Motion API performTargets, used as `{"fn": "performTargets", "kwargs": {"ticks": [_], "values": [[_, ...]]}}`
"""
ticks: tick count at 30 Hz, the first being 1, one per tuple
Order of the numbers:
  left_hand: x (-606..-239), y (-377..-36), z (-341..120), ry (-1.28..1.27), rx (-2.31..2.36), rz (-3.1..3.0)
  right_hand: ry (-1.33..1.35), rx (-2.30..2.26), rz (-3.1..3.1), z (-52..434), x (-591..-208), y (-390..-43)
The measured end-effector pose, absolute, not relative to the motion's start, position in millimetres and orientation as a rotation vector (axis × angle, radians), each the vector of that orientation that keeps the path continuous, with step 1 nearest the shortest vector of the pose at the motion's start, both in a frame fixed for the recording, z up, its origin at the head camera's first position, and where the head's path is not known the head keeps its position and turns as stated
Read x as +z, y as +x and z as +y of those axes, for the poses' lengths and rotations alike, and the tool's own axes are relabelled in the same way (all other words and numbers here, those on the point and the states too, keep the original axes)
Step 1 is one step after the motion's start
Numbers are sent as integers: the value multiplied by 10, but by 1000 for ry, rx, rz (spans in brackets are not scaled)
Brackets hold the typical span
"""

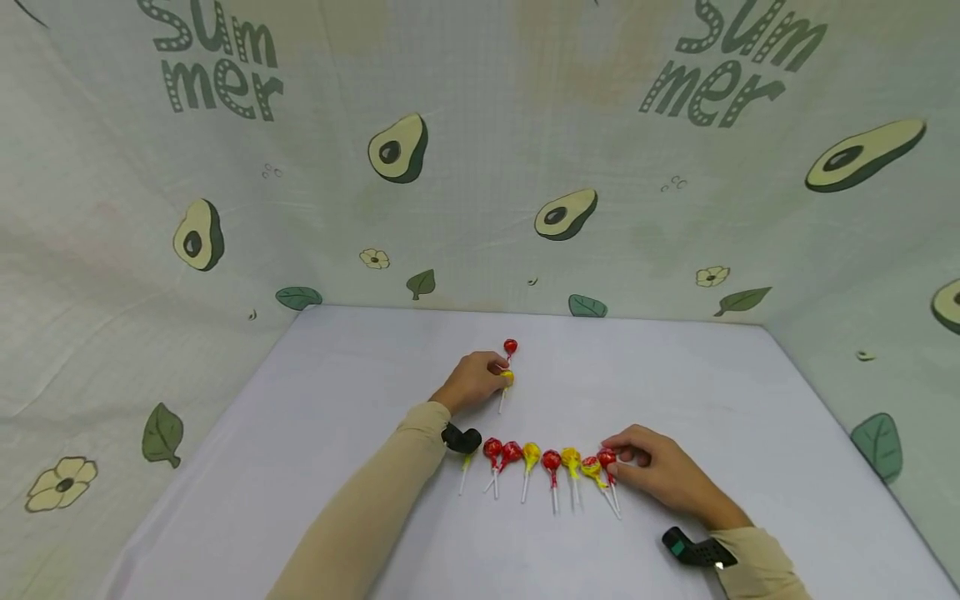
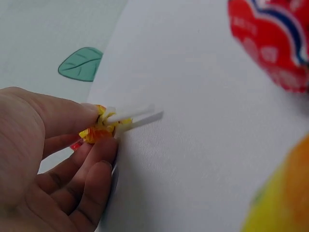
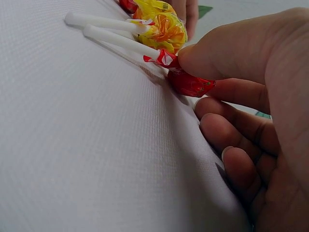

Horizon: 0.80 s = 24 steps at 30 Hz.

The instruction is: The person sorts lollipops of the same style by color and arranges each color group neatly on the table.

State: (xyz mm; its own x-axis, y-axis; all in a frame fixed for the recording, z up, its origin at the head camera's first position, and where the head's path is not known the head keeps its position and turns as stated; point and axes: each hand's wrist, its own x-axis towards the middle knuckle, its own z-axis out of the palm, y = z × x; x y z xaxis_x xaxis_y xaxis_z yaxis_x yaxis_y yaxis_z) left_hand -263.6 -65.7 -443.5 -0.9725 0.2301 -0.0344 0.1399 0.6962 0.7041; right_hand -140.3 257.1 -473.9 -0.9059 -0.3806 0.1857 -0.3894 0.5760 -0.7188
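Observation:
Thumb and fingers of my left hand [image 1: 474, 379] pinch a yellow lollipop [image 1: 507, 378] by its wrapped head, its white stick pointing toward me. In the left wrist view its wrapper [image 2: 99, 130] shows yellow and orange. Just beyond it lies a red lollipop [image 1: 511, 345]. My right hand [image 1: 660, 467] pinches the head of another red lollipop [image 3: 188, 83] at the right end of a row. Beside that one lies a yellow lollipop [image 3: 161, 26], their sticks close together in the right wrist view.
The row on the white table [image 1: 360, 367] holds several red and yellow lollipops, among them a red one [image 1: 551, 460] and a yellow one [image 1: 531, 454]. The left wrist camera [image 1: 461, 439] partly covers the leftmost. A printed cloth [image 1: 480, 150] hangs behind the table.

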Motion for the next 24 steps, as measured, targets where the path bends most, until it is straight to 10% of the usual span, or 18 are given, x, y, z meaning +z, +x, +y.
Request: {"fn": "performTargets", "kwargs": {"ticks": [24], "values": [[-4310,-2339,-977,320,1125,2750,665,1213,-2793,2562,-4731,-1403]]}}
